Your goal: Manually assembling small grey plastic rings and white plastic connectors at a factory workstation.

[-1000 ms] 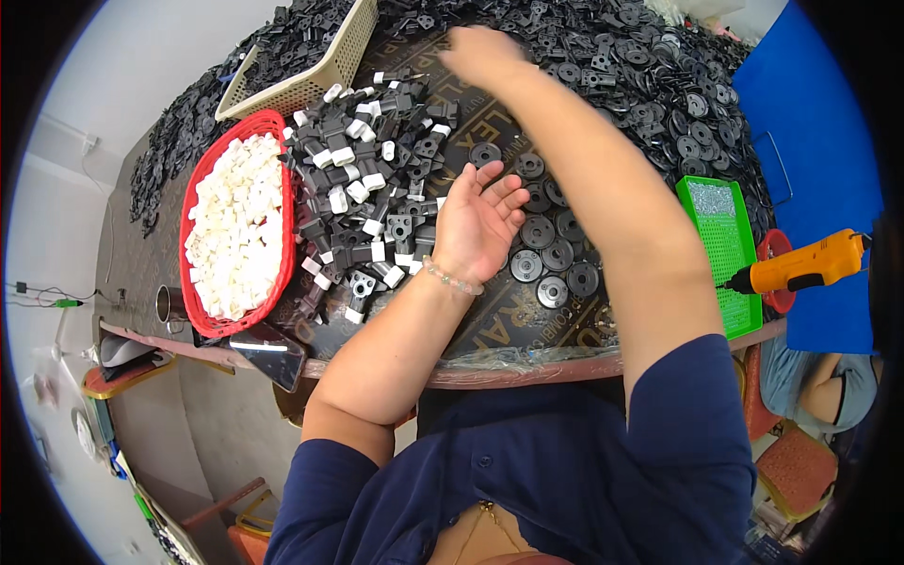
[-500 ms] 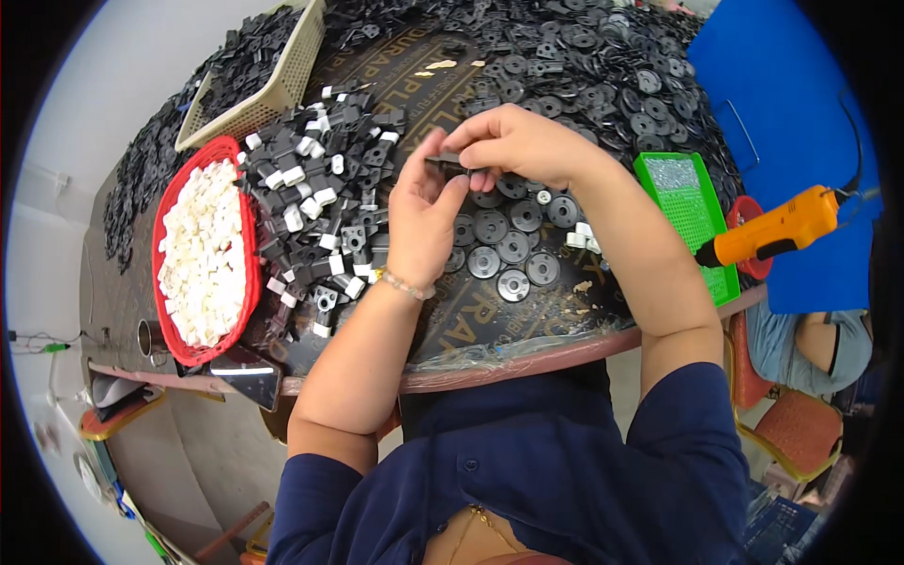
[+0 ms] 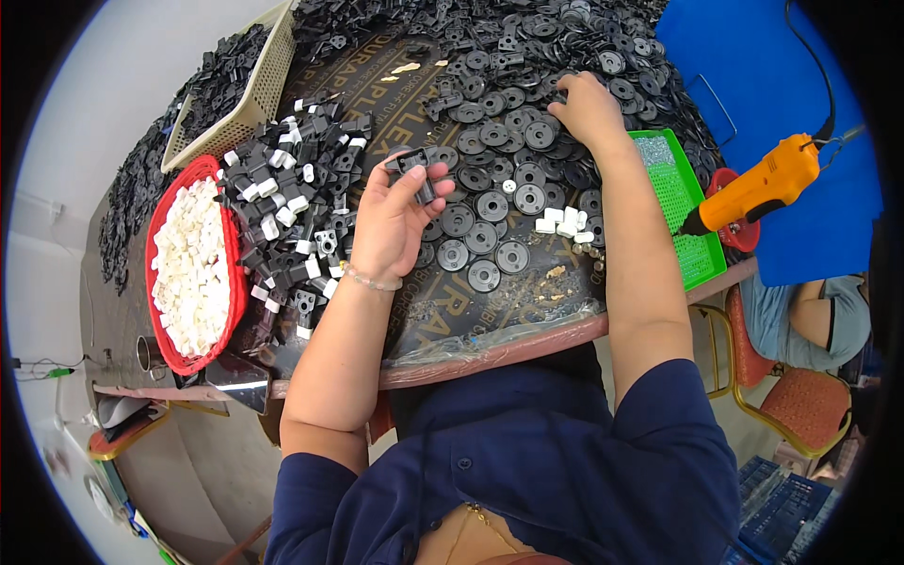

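Note:
My left hand [image 3: 391,226] is closed around a black plastic bracket [image 3: 419,168], with the thumb across its face. Over the heap of black parts at the back, my right hand [image 3: 591,113] reaches down with thumb and forefinger apart. No part shows between those fingers. Under it and to its left lie many black plastic discs [image 3: 540,135] with a centre hole. Several discs [image 3: 484,275] are spread on the table between my arms. Beside them sits a small group of white plastic pieces [image 3: 565,222].
A red basket [image 3: 233,268] of white pieces stands left, beside black-and-white assemblies [image 3: 282,202]. Behind is a cream crate [image 3: 250,108] of black parts. To the right are a green tray [image 3: 702,268] of small metal pieces, an orange electric screwdriver [image 3: 763,184] and a red bowl [image 3: 744,235].
My hands have moved apart. The left keeps the black bracket and has shifted slightly left; the right has gone up and right to the heap of discs. The view has shifted a little.

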The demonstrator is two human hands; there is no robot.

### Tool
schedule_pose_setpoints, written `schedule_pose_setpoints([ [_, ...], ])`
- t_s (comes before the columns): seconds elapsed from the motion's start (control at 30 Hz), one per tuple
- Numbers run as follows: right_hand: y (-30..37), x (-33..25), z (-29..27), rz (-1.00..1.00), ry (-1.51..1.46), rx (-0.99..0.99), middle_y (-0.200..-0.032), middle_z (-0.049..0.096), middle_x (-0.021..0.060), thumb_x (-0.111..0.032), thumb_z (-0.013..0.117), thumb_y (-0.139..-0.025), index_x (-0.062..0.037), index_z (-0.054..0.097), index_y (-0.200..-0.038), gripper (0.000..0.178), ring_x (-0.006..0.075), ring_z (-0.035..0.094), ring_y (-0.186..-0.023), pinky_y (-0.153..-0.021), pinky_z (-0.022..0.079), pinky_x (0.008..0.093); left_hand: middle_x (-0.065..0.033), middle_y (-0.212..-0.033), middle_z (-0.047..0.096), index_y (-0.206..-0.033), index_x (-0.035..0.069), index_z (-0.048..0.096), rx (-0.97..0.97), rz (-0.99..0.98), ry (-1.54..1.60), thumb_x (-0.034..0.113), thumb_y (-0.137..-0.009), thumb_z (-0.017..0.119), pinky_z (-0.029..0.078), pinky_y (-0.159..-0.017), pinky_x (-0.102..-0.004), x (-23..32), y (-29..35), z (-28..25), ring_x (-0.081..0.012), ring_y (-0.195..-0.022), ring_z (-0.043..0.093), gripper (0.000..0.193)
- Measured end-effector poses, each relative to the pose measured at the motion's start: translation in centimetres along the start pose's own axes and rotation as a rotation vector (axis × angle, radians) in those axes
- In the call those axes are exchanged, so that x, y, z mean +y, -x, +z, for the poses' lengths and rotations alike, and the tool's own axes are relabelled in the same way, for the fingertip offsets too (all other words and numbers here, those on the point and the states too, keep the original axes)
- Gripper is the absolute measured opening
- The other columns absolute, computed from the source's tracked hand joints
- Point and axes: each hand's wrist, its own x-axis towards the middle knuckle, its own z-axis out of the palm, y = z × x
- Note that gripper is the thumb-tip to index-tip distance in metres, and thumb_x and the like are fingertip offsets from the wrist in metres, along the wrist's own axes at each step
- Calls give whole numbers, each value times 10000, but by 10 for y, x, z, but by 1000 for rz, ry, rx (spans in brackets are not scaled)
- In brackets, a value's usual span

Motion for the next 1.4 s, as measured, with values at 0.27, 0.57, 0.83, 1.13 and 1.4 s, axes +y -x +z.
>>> schedule_pose_setpoints([
  [0.27,-35,-23,7,-27,77,155,-1176,615,150,-279,744,-823,-82,675,-1144,383,348,600,-1101,-938,494,452,-187,-1183,614,-1229,52,447,-21,-25,164,99,-1004,487,553,-852,-386,-1,-3,-4,-287,-1026,652,234],
  [0.57,-95,-25,49,-287,300,62,-1038,687,133,-227,667,-854,-113,716,-1050,232,334,621,-1052,-891,520,452,-175,-1169,616,-1194,55,443,6,-24,154,91,-994,516,558,-855,-378,1,-3,-3,-277,-1044,651,216],
  [0.83,-73,-24,17,40,-724,-46,-829,669,72,-201,614,-910,-43,653,-1018,195,192,674,-769,-694,542,337,-169,-1161,619,-1202,65,444,14,9,193,86,-983,544,557,-848,-371,3,3,1,-264,-1034,651,241],
  [1.13,-21,-24,-8,-222,70,-61,-857,664,106,-129,701,-844,-9,670,-1061,250,223,664,-822,-758,536,344,-178,-1170,617,-1200,67,444,14,28,201,70,-973,557,548,-863,-379,3,0,-2,-269,-1046,649,254],
  [1.4,60,-76,-49,-283,-1054,-466,-1002,621,52,15,711,-792,-48,608,-1157,385,101,618,-908,-757,523,246,-167,-1170,629,-1246,82,456,12,52,154,61,-967,558,541,-871,-377,1,3,1,-266,-1051,651,298],
])
